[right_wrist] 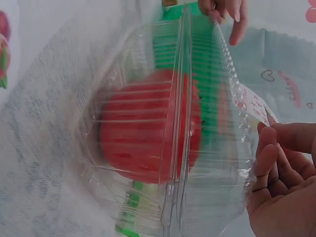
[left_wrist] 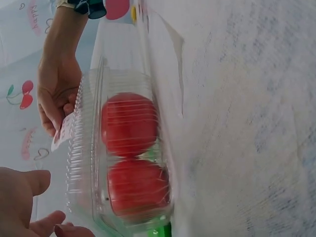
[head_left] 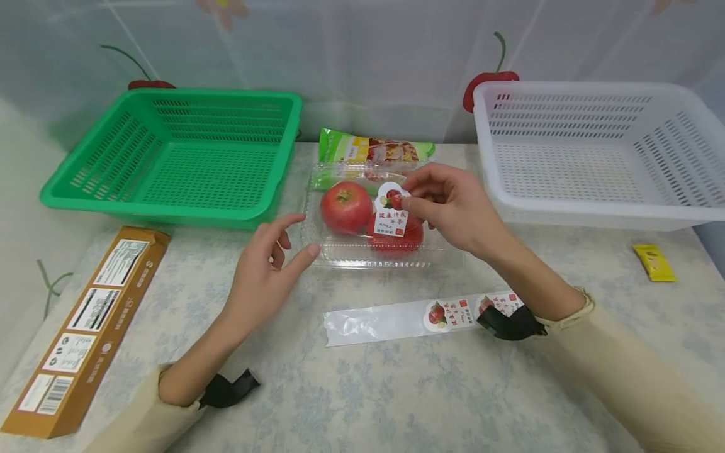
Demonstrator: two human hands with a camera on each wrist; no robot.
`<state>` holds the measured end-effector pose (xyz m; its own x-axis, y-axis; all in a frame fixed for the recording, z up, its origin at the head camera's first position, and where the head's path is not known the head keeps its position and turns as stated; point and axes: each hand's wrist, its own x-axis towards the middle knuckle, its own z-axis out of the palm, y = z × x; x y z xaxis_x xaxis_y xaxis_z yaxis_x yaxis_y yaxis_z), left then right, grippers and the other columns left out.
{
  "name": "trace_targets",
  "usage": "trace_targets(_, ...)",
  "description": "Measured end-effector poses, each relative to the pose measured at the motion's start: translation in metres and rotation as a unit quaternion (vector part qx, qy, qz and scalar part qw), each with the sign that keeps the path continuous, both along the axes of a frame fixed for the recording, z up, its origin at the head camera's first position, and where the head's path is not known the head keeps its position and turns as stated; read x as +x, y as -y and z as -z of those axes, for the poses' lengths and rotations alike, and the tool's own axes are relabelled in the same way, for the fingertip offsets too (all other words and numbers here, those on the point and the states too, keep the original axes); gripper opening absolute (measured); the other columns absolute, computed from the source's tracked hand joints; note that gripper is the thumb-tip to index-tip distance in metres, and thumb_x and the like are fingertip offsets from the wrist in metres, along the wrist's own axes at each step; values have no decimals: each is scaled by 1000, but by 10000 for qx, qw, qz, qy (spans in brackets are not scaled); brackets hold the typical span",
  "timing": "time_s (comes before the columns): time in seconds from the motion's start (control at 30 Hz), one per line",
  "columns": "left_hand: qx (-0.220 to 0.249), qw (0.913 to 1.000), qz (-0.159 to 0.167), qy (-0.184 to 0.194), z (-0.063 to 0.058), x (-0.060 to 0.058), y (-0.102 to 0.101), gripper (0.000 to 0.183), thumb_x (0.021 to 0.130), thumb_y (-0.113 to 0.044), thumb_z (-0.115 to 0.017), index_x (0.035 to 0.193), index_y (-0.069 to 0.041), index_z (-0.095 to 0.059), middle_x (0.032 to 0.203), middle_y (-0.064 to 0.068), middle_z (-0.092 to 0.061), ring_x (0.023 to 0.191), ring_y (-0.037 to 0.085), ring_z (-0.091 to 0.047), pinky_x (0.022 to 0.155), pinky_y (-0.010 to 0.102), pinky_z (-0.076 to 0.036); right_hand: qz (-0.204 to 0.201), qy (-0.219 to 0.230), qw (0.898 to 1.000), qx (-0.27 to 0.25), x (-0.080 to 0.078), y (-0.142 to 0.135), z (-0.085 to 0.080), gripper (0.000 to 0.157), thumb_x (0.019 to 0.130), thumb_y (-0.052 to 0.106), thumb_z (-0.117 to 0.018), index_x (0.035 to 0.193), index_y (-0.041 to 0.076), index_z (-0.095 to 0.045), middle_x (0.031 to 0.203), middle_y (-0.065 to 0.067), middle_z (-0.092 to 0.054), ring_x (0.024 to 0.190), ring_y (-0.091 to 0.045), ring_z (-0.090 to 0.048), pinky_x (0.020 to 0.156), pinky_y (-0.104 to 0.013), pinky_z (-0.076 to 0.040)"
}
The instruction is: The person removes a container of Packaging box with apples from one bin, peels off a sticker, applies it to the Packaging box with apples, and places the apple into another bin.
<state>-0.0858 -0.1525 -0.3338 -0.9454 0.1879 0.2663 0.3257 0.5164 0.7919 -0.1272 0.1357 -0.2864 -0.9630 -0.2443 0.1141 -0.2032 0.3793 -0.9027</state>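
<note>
A clear plastic clamshell box [head_left: 340, 255] with two red apples [head_left: 347, 207] inside lies on the table, its lid down. Between thumb and fingertips, my right hand [head_left: 453, 204] pinches the top of a white apple label [head_left: 391, 220] over the lid. In the right wrist view the label [right_wrist: 252, 103] slants against the lid's top; whether it is stuck there I cannot tell. At the box's left side is my left hand [head_left: 266, 270], fingers spread and slightly bent, holding nothing. The left wrist view shows its thumb [left_wrist: 37, 181] apart from the box.
A backing strip [head_left: 374, 324] with more apple labels lies in front, partly under the right wrist. Behind the box is a green food packet [head_left: 334, 148]. A green basket [head_left: 272, 207] stands left, a white basket [head_left: 595, 211] right. A long brown carton [head_left: 85, 340] and yellow sachet [head_left: 655, 263] lie at the sides.
</note>
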Motion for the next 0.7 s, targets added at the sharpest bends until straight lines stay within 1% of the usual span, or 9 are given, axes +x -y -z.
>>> trace_targets(0.07, -42, 9995, -73, 309, 2, -5, 1, 45, 93, -24, -72, 135, -12, -59, 97, 12, -47, 67, 21, -39, 59, 33, -33, 79, -7, 9999, 88, -7, 4, 0, 17, 92, 9, -69, 107, 1, -66, 86, -11, -68, 67, -28, -57, 56, -27, -48)
trace_targets(0.13, 53, 9982, -107, 590, 4, -10, 2, 46, 93, -26, -71, 135, -11, -59, 105, 16, -47, 71, 22, -41, 62, 35, -35, 151, 7, 9997, 176, -13, 8, 1, 17, 92, 10, -69, 107, 3, -66, 86, -10, -69, 68, -29, -58, 56, -27, -47)
trace_targets(0.23, 314, 9961, -143, 808, 8, -14, 3, 46, 93, -24, -71, 135, -9, -59, 113, 20, -48, 77, 22, -45, 67, 37, -37, 117, 58, 9998, 140, -19, 14, 2, 15, 92, 8, -69, 106, 3, -67, 86, -10, -69, 71, -28, -60, 60, -27, -49)
trace_targets(0.33, 504, 9948, -110, 878, 12, -15, 4, 47, 93, -21, -72, 136, -9, -59, 122, 16, -50, 78, 22, -50, 69, 36, -39, -32, 66, 9999, 79, -23, 18, 3, 14, 92, 5, -68, 105, 1, -67, 87, -11, -70, 74, -26, -62, 64, -28, -52)
trace_targets(0.47, 594, 9944, -34, 877, 14, -15, 5, 47, 93, -19, -71, 138, -10, -59, 131, 9, -50, 79, 20, -53, 65, 31, -41, -198, -45, 9997, 117, -26, 21, 7, 11, 92, 1, -66, 103, -1, -66, 88, -12, -69, 74, -26, -62, 65, -27, -51)
trace_targets(0.6, 598, 9947, -18, 836, 14, -15, 4, 46, 93, -18, -71, 137, -10, -59, 132, 6, -50, 80, 19, -53, 63, 28, -43, -283, -285, 9987, 325, -28, 23, 10, 7, 93, 2, -67, 100, 0, -67, 88, -11, -68, 73, -24, -59, 64, -26, -48)
trace_targets(0.7, 613, 9945, 2, 855, 14, -15, 4, 46, 93, -18, -71, 137, -10, -59, 132, 6, -51, 80, 20, -53, 65, 28, -44, -225, -397, 9982, 401, -29, 23, 10, 7, 92, 3, -67, 99, 1, -68, 88, -10, -67, 73, -22, -58, 63, -26, -47)
